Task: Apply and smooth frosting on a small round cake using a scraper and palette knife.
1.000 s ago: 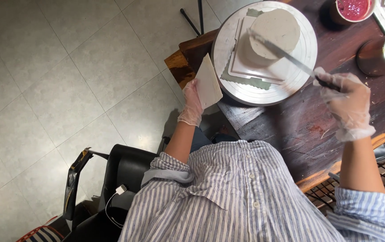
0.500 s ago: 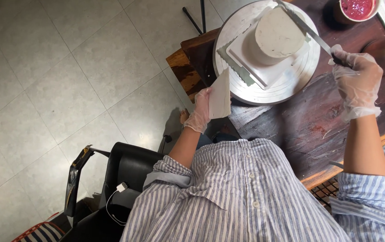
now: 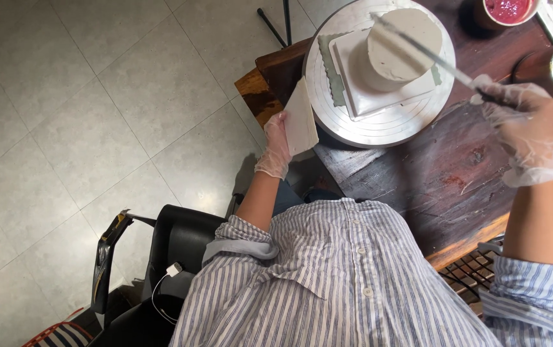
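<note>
- The spatula (image 3: 421, 51) has swung from the cake's 5 o'clock to lie across the cake (image 3: 400, 46) top; smoothing continues.
- The right hand (image 3: 526, 128) grips its handle; the left hand (image 3: 278, 142) pinches a scraper (image 3: 302, 117) at the turntable's (image 3: 379, 132) 9 o'clock.

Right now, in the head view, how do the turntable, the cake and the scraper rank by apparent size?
1. Turntable, clearly largest.
2. Cake.
3. Scraper, though it looks close to the cake, and it is seen at a slant, so unsure.

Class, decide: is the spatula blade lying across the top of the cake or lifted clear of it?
Across the top. The spatula blade crosses the cake; actual contact cannot be told.
</note>
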